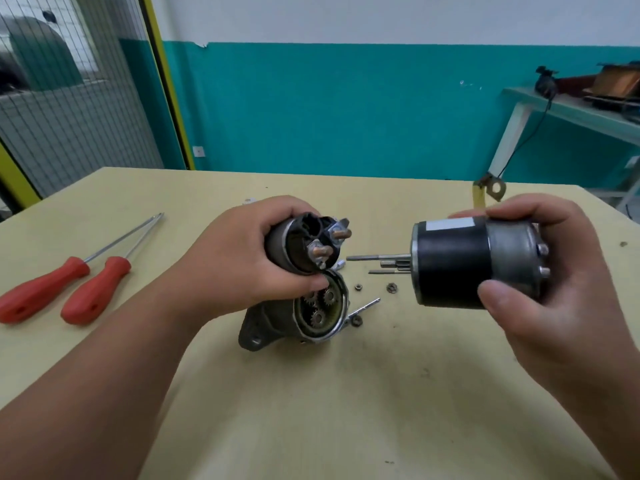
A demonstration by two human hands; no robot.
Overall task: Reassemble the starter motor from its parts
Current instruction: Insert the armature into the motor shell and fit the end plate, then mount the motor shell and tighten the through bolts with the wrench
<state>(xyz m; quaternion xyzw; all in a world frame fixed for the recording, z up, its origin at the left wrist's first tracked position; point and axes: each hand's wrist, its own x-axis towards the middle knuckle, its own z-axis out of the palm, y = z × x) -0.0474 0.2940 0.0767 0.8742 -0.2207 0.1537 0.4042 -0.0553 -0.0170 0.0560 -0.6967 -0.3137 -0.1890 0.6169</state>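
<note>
Mating step. L hand [239, 261] grips solenoid [298, 245], R hand [561, 282] grips motor [450, 268]. Next, prob.: shaft [398, 262] into gears [318, 306] under L hand.

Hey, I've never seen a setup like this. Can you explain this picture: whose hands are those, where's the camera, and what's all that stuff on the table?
No machine here: a person works with bare hands, and the single picture comes from a camera worn on their head, looking down. The left hand grips the solenoid cylinder on the starter's gear housing, whose open end shows small gears. The right hand holds the black and silver motor body, its shaft and long bolts pointing toward that housing. On the yellowish table lie two red-handled screwdrivers and a few loose nuts.
</note>
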